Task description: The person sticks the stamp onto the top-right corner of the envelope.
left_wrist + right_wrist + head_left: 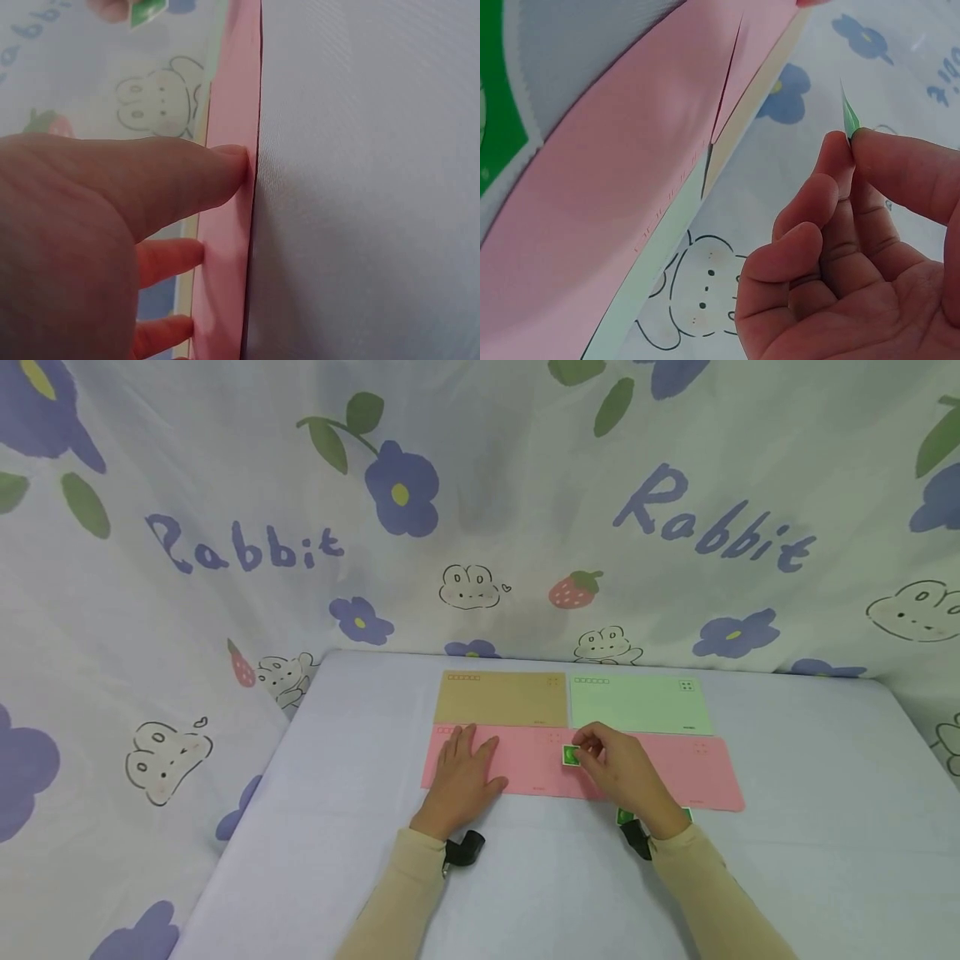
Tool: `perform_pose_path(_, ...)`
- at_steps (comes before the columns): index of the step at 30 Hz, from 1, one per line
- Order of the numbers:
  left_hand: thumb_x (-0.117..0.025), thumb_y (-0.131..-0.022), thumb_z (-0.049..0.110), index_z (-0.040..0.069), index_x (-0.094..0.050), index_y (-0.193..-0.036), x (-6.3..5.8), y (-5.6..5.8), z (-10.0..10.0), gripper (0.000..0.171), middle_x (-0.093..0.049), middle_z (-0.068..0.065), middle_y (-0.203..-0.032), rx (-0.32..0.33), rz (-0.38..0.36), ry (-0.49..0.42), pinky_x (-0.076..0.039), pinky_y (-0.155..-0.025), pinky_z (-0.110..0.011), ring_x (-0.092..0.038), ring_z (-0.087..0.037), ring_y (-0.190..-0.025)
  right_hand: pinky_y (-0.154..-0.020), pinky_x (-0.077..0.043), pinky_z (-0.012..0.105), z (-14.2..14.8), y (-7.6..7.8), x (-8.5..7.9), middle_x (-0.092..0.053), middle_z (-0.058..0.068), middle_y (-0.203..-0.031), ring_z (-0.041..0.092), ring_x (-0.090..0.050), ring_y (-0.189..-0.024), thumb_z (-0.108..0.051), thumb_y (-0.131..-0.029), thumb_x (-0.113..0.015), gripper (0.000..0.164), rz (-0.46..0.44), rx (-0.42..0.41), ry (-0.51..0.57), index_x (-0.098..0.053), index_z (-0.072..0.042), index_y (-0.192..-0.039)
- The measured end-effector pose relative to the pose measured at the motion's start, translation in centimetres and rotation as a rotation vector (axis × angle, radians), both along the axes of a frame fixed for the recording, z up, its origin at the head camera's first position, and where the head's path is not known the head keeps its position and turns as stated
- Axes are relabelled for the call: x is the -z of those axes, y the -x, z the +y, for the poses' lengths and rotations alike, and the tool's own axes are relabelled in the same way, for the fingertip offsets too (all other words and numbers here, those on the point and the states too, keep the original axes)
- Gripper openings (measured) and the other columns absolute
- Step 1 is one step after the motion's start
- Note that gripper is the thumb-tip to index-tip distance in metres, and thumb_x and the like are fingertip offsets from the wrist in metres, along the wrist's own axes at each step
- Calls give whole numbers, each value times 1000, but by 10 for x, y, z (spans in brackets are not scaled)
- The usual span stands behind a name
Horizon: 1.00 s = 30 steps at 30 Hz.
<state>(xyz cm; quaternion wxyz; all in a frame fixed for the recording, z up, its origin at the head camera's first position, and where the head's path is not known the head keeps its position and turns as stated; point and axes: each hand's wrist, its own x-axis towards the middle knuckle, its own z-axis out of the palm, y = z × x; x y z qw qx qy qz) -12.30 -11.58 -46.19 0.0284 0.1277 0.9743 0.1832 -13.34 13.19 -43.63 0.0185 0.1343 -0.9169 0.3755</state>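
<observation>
My left hand (461, 781) rests with spread fingers on the left pink envelope (528, 764), its thumb near the envelope's front edge. Between thumb and index finger, my right hand (622, 768) pinches a small green stamp (567, 756) with a white border. In the head view the stamp overlaps the right side of that envelope, below its printed stamp corner. The right wrist view shows the stamp (850, 116) nearly edge-on, raised above the envelopes. A second pink envelope (701, 777) lies to the right, partly hidden by the right hand.
Behind the pink envelopes lie a brown envelope (501, 700) and a pale green envelope (641, 703). More green stamps (625, 817) lie on the white table (540, 877) under the right wrist, partly covered. A patterned cloth (525, 527) hangs behind the table.
</observation>
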Motion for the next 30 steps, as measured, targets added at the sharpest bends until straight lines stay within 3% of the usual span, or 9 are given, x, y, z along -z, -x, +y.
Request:
perform_pose_path(17, -65, -85, 35, 10, -46, -137, 0, -1, 0, 61, -24, -23, -147, 4, 12, -5, -17, -110, -54, -15, -41, -137, -59, -45, 26, -7, 8, -1, -59, -5, -78, 12, -51, -71, -13, -86, -65, 9, 23, -4, 19, -62, -11, -94)
perform_pose_path(30, -65, -85, 35, 10, -45, -137, 1, -2, 0, 61, -24, -23, -147, 4, 16, -9, -16, -110, -54, -14, -41, -137, -62, -46, 27, -9, 15, 2, -59, -4, -79, 13, -51, -71, -15, -87, -63, 10, -26, 18, 29, -62, -11, -96)
